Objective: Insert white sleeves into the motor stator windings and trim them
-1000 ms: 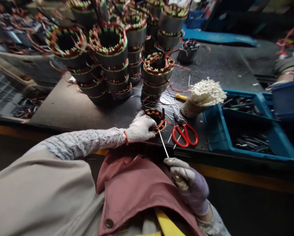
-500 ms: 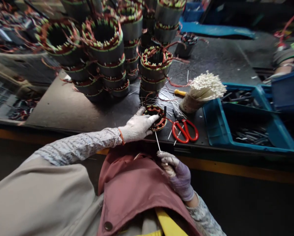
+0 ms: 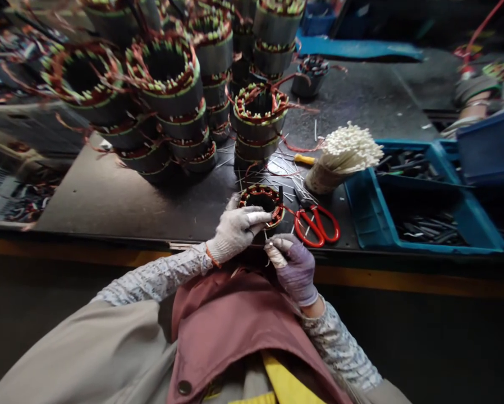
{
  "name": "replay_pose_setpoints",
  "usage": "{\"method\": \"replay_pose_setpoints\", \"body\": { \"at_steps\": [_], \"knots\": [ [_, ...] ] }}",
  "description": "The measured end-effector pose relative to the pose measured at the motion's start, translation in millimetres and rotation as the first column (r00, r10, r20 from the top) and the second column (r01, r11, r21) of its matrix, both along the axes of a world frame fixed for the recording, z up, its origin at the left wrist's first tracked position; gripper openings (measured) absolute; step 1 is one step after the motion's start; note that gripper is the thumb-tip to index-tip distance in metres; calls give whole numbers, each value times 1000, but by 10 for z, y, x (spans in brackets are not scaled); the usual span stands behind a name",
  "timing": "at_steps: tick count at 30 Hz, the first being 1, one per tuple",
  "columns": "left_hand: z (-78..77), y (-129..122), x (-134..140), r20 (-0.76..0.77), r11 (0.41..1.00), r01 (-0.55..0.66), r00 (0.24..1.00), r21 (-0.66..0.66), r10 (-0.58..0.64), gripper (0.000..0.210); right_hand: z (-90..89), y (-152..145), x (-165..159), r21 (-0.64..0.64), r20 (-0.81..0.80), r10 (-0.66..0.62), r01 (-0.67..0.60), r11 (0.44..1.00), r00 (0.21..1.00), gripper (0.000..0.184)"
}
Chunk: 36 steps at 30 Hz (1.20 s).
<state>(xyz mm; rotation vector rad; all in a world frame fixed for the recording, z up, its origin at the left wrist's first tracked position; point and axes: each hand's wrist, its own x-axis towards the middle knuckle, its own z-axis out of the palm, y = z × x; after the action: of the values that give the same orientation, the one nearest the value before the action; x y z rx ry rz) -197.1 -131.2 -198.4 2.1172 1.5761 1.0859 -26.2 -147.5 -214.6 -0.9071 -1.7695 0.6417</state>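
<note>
A motor stator [image 3: 251,194] with copper windings stands at the table's front edge. My left hand [image 3: 236,231], in a white knit glove, grips its near left rim, fingers over the opening. My right hand [image 3: 294,267], in a purple and white glove, pinches a thin white cord [image 3: 266,236] just in front of the stator. The cord runs up to the stator's near rim; its far end is hidden. Right of the stator lie red-handled scissors [image 3: 316,225]. Loose white cords [image 3: 286,180] are scattered behind it.
Stacked stators [image 3: 168,84] rise at the back left, with a shorter stack [image 3: 260,120] behind my hands. A bundle of white cords [image 3: 348,148] stands beside a yellow handle [image 3: 305,159]. Blue bins [image 3: 443,247] hold dark pieces. A co-worker's hand [image 3: 477,104] is at far right.
My right hand has moved up and closer to the stator, and less cord shows between them. My left hand has shifted slightly towards the stator's near side. The camera view has shifted a little.
</note>
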Motion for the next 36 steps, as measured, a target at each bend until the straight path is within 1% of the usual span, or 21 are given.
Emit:
{"method": "replay_pose_setpoints", "body": {
  "at_steps": [2,4,9,11,15,17,20,22,24,26,28,30,32,36],
  "knots": [
    [-16,13,-19,3,999,15,1000,34,-15,18,71,71,-23,-19,22,-10,10,1000,1000,5],
    [-30,19,-33,-17,999,25,1000,39,-24,18,121,150,-53,-41,58,-8,10,999,998,4],
    [-29,18,-31,-92,999,33,995,3,-32,18,140,252,-97,-170,154,-1,28,985,988,11],
    [-13,21,-30,-102,999,38,994,5,-38,19,143,234,-99,-196,146,7,21,980,989,11],
    [12,30,-47,-134,998,66,989,-12,-67,19,158,212,-111,-190,103,-9,28,981,995,10],
    [8,36,-59,-143,997,72,987,0,-71,20,154,240,-121,-234,112,-21,47,971,993,11],
    [-10,46,-71,-125,995,88,989,54,-81,20,154,268,-114,-297,126,-2,39,954,992,13],
    [-17,51,-75,-116,993,99,989,70,-91,19,174,244,-95,-280,121,8,26,960,993,12],
    [-20,54,-77,-128,993,102,987,57,-94,19,198,209,-85,-241,112,1,26,970,994,12],
    [-22,54,-79,-148,994,101,985,44,-93,19,203,201,-96,-229,114,-16,42,972,993,11],
    [-25,55,-80,-154,993,99,984,64,-88,20,181,229,-121,-270,123,-28,60,961,992,13],
    [-26,57,-81,-155,991,108,983,84,-94,21,151,262,-137,-340,127,-19,61,938,992,15],
    [-25,60,-82,-159,989,122,981,78,-108,21,142,266,-132,-377,121,-4,49,925,993,16],
    [-30,64,-83,-162,993,109,982,41,-101,20,192,203,-98,-294,89,5,21,955,996,13]
  ]
}}
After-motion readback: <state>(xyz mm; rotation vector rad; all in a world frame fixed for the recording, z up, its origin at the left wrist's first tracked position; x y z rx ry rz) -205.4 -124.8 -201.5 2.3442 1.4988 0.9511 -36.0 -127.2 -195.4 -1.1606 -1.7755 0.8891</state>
